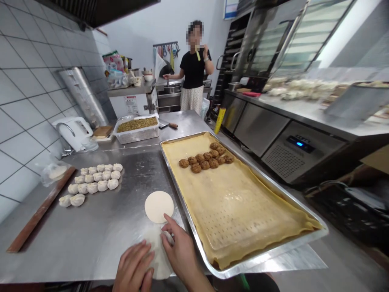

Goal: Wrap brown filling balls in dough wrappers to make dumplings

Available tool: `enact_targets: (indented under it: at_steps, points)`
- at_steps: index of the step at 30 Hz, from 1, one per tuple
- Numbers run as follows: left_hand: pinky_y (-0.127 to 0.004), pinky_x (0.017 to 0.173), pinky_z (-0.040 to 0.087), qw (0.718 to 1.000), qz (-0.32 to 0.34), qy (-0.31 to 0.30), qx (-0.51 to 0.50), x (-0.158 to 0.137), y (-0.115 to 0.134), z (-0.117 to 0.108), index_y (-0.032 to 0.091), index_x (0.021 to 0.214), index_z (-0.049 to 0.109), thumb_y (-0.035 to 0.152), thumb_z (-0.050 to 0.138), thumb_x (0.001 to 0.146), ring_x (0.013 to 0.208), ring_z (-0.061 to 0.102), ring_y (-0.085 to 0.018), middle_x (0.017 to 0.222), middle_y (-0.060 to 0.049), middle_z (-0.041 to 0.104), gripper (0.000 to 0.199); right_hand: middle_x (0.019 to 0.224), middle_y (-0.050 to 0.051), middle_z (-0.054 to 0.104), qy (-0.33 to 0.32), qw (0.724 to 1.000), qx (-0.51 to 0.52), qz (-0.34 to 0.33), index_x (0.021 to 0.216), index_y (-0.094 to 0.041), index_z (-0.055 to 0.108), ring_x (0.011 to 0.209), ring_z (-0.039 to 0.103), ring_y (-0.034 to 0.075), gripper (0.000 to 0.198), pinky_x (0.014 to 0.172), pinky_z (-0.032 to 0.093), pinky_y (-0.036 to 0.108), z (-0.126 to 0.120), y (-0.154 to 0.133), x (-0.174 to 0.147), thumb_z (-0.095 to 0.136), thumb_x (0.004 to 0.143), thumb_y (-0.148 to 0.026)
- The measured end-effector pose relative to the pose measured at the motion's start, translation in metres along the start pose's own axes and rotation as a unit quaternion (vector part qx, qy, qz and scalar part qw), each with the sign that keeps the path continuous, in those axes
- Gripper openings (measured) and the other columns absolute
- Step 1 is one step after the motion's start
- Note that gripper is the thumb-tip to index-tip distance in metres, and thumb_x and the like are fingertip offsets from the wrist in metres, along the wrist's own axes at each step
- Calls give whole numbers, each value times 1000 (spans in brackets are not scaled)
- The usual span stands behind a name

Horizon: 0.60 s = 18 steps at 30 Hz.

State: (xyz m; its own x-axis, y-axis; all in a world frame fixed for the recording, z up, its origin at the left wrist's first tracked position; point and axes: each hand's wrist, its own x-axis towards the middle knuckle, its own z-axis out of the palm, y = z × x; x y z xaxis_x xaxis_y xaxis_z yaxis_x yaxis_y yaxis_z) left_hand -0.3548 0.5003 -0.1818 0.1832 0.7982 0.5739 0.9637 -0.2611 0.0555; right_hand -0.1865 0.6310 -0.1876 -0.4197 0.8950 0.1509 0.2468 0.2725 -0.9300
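On the steel table, a round dough wrapper lies flat near the tray. Closer to me is a second dough wrapper, blurred and partly covered by my hands. My left hand rests on its left side with the fingers stretched out. At its right side is my right hand, fingers bent and apart, the index fingertip by the lower edge of the first wrapper. Several filled dough buns stand in rows at the left. Brown filling balls sit on the cloth-lined metal tray at the right.
A wooden strip lies left of the buns. Behind them stand a white kettle and a plastic tub of chopped filling, with a wooden-handled scraper alongside. A person stands beyond the table. A steel counter runs along the right.
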Motion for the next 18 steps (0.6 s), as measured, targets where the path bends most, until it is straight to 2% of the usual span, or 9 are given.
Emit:
enact_targets:
  at_steps: [3,5,7,10,12,14,18]
  points:
    - [-41,116,51,991,-59,-112,-39,44,-16,-1,28,157,39,25,52,100,145,49,-23,157,-5,51,59,104,3,75,1,1000,12,-7,143,-29,54,95,73,19,54,89,59,31,-3,-1,0,58,91,-13]
    - [-48,122,44,982,-58,-175,-48,70,-31,7,31,160,31,25,46,103,151,40,-23,163,-3,42,59,105,3,75,5,1000,16,-5,143,-29,54,95,73,19,53,89,59,31,-4,-2,0,57,92,-13]
    - [-58,123,40,976,-56,-208,-30,89,-47,19,35,160,29,26,45,104,155,33,-25,165,-2,38,59,103,3,74,7,1000,8,-4,140,-28,55,95,72,19,51,89,59,31,-6,-3,-1,56,92,-11]
    - [-64,122,37,972,-16,-233,-6,107,-68,35,37,159,31,37,55,101,158,24,-31,169,-3,31,63,102,5,73,5,1000,-17,-11,132,-25,61,94,72,20,46,88,58,33,-8,-3,0,54,90,-8]
    - [-62,123,36,967,42,-252,-11,114,-79,43,39,158,33,43,58,99,158,26,-30,168,-3,31,64,102,6,73,0,1000,-28,-13,128,-24,62,93,72,22,45,86,58,34,-9,-3,3,54,88,-6]
    - [-59,122,39,963,73,-260,-11,118,-90,48,39,156,37,43,57,100,155,32,-27,166,-4,37,60,102,5,73,-7,999,-31,-9,127,-24,62,93,72,22,46,84,58,35,-12,-3,5,54,86,-5]
    - [-57,119,43,974,17,-225,14,129,-101,47,34,151,47,41,56,100,149,44,-28,160,-7,47,53,100,5,73,-22,999,-30,-9,125,-25,63,94,72,23,50,83,59,33,-16,0,7,56,81,-3]
